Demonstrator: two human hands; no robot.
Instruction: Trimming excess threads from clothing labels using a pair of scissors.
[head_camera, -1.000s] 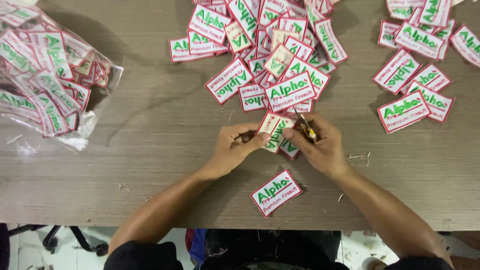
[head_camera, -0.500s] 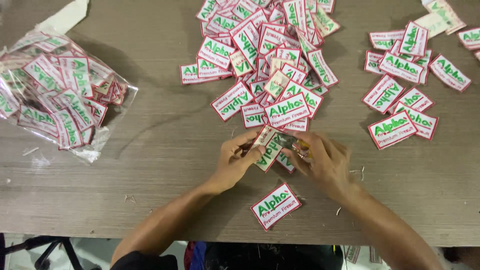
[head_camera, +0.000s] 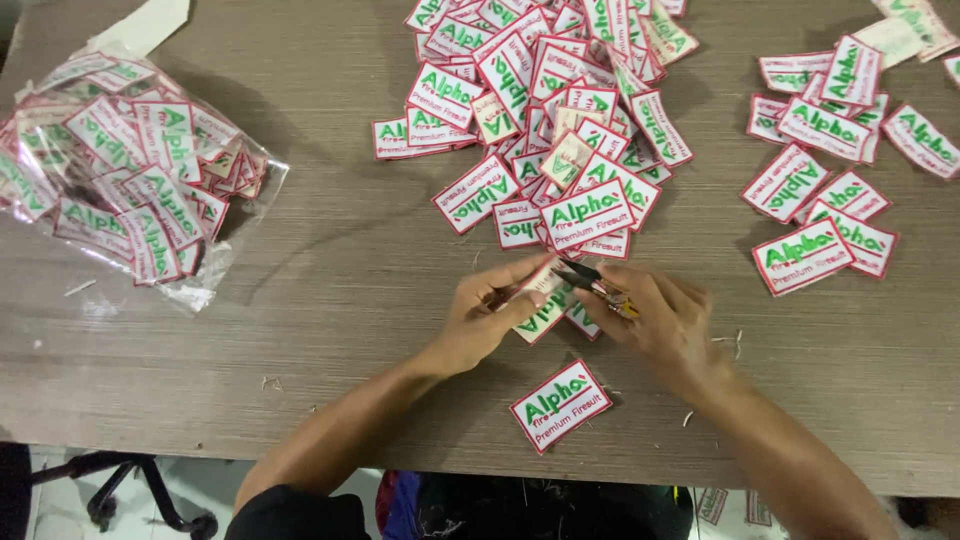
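The left hand (head_camera: 478, 322) pinches a white patch (head_camera: 543, 308) with red border and green lettering, its fingers closed on the patch's edge at about 9 o'clock. The right hand (head_camera: 665, 322), at 3 o'clock of the patch, grips small snips (head_camera: 590, 280) whose tips meet the patch's upper edge. A single finished patch (head_camera: 561, 404) lies on the wooden table (head_camera: 340, 300) at 6 o'clock, the big pile (head_camera: 560, 110) at 12 o'clock.

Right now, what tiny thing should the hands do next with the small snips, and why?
Probably close the small metal thread snips along the edge of the white, red-bordered embroidered patch. The left hand pinches that patch flat on the grey wooden table, the right hand holds the blades at its border, and cut thread bits lie nearby.
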